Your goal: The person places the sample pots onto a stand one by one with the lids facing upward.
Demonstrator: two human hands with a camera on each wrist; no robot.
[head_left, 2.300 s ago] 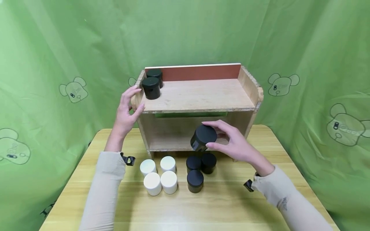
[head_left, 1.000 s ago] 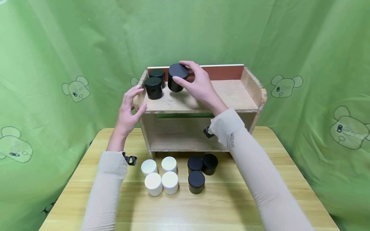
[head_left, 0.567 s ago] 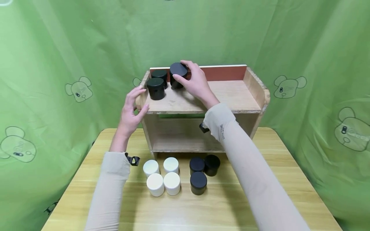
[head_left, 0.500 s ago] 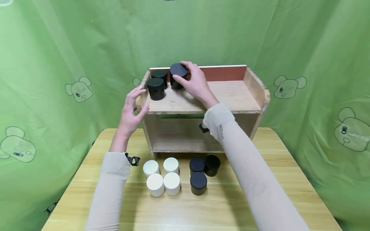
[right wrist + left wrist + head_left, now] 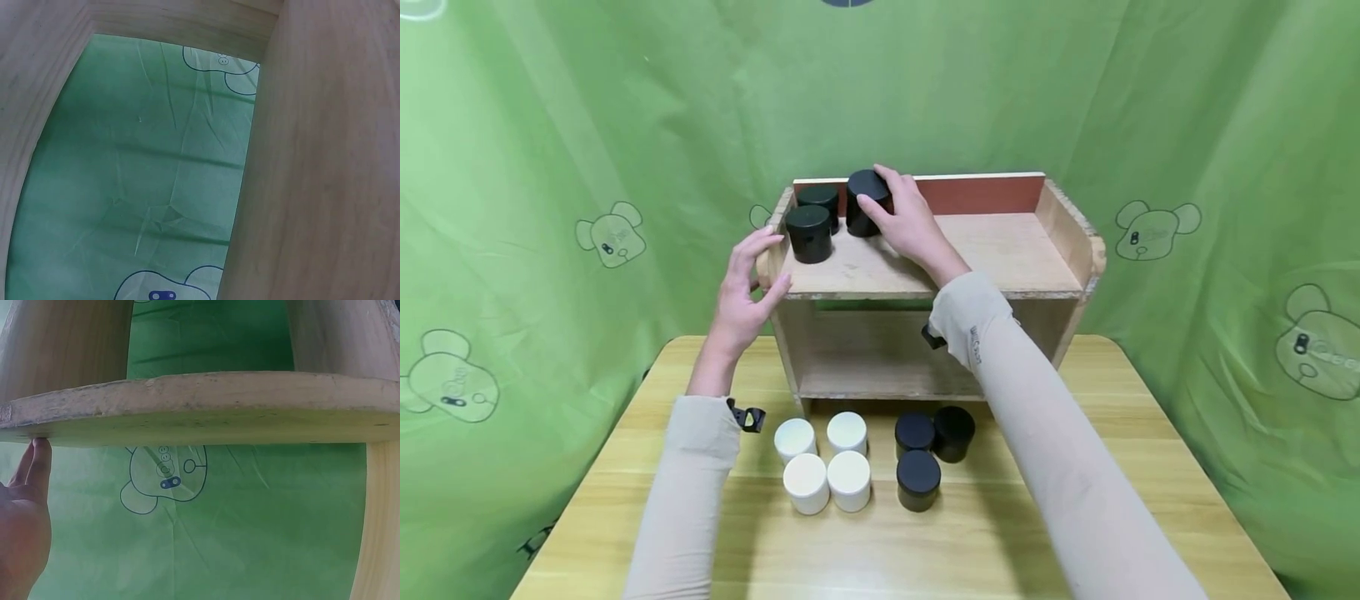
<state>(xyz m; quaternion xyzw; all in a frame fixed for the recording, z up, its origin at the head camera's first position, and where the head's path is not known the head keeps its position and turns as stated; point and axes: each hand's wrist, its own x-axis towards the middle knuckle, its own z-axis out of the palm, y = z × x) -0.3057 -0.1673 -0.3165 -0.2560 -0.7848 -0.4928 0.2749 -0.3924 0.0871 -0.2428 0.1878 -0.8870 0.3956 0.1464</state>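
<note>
In the head view my right hand (image 5: pixel 906 218) holds a black lidded jar (image 5: pixel 862 218) between thumb and fingers. The jar stands upright at the top board of a small wooden shelf (image 5: pixel 992 250), near the red back panel. To its left are two more black jars, one in front (image 5: pixel 808 235) and one behind (image 5: pixel 820 198). My left hand (image 5: pixel 743 292) grips the shelf's left side panel, thumb by the front edge; the left wrist view shows fingertips (image 5: pixel 41 445) against that panel. The right wrist view shows only the shelf's boards (image 5: pixel 325 162), not the hand.
On the wooden table (image 5: pixel 865 554), in front of the shelf, stand several white jars (image 5: pixel 806 483) in a cluster. Right of them are three black jars (image 5: pixel 918 482) close together. A green curtain (image 5: pixel 925 83) hangs behind and on both sides.
My right hand has carried the black jar from above the table jars up to the top board and lowered it slightly beside the other two. The left hand stays at the side panel.
</note>
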